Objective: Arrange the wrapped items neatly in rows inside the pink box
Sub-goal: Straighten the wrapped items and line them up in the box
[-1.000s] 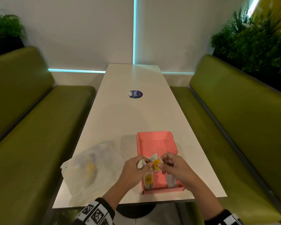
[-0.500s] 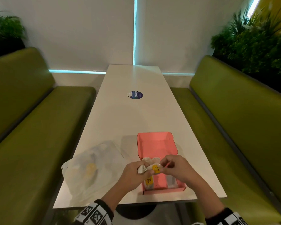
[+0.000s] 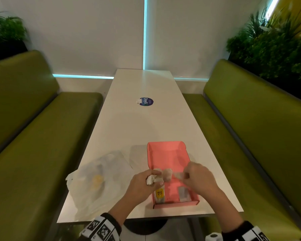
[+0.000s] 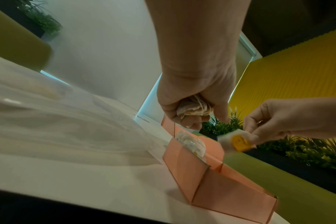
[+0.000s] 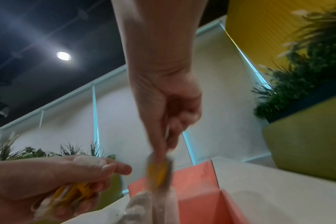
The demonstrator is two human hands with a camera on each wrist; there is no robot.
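Observation:
The pink box (image 3: 165, 153) lies open on the white table (image 3: 142, 127) near its front edge. In its near end lie a wrapped item with a yellow label (image 3: 159, 193) and a clear wrapped item (image 3: 183, 194). My left hand (image 3: 143, 180) hovers over the box's left wall and grips a bundle of wrapped items (image 3: 154, 178) (image 4: 194, 108) in its fist. My right hand (image 3: 195, 176) is above the box and pinches one yellow-labelled wrapped item (image 4: 238, 140) (image 5: 159, 171), which is blurred. The two hands are apart.
A crumpled clear plastic bag (image 3: 97, 178) lies left of the box, with something yellow inside. A round blue sticker (image 3: 146, 101) is on the table's middle. Green benches (image 3: 33, 136) run along both sides, with plants behind them.
My right hand has drawn one wrapped item away from the left hand's bundle and moved right over the box. The left hand stays put, still gripping the rest.

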